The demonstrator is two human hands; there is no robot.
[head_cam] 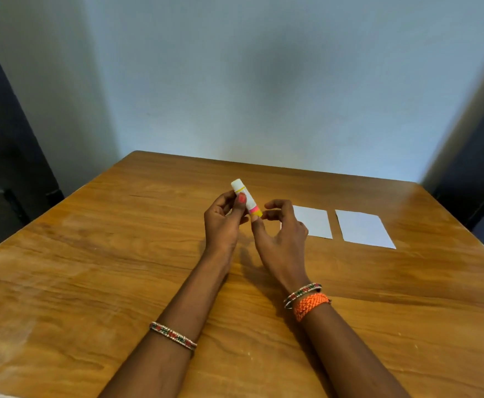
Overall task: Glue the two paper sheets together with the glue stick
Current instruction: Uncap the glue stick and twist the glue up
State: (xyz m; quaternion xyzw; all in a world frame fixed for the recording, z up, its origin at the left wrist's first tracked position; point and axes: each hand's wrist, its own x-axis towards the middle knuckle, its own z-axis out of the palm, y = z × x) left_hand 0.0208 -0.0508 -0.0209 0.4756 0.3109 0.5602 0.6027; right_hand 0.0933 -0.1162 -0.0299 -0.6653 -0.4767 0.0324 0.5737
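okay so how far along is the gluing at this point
Early. Done: the glue stick is off the table, held in the left hand. In hand: the right hand pinches its yellow end. Left: both paper sheets lie apart, not yet joined.

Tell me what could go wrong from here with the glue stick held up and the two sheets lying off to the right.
1. The left hand grips the glue stick in mid-air while the right hand works at its yellow end; a twist could make it slip and drop.
2. Both paper sheets lie loose on the table; rubbing glue on without holding one down may slide or crease it.
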